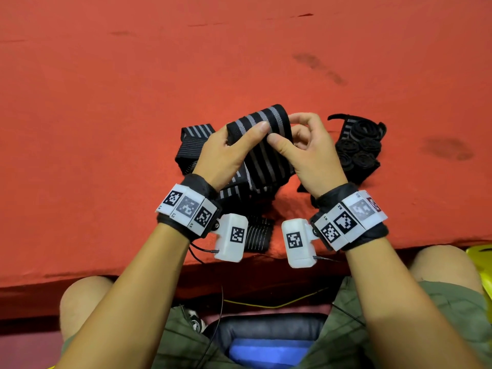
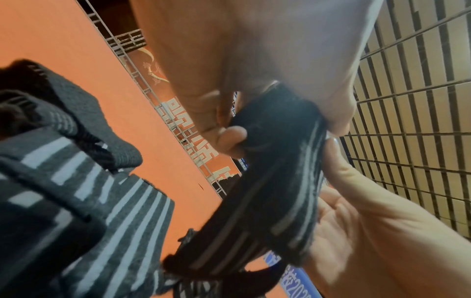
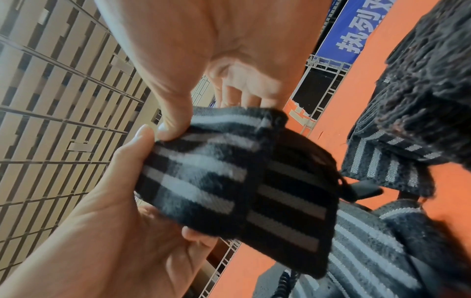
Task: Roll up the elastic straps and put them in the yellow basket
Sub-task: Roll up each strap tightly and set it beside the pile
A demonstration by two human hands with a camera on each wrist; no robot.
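1. Stretching between both hands above the red table, the held strap is a broad black elastic band with grey lengthwise stripes. Its far end curves over at the top, and the rest trails down toward the person onto the table.
2. A stitched seam crosses the band in the right wrist view, where the striped weave meets a fuzzier black patch.
3. Pinching the band's left edge, the left hand lays its thumb along the top face with its fingers curled beneath.
4. Gripping the right edge, the right hand presses its thumb on the stripes while the forefinger hooks over the band's curved end.
5. More loose straps of the same black-and-grey pattern lie heaped on the table under and to the left of the hands; one end rests near the table's near edge.
6. Just right of the hands sits a cluster of rolled straps, dark coils standing close together on the table.
7. A sliver of the yellow basket shows at the right edge, below the table's edge beside the person's knee.
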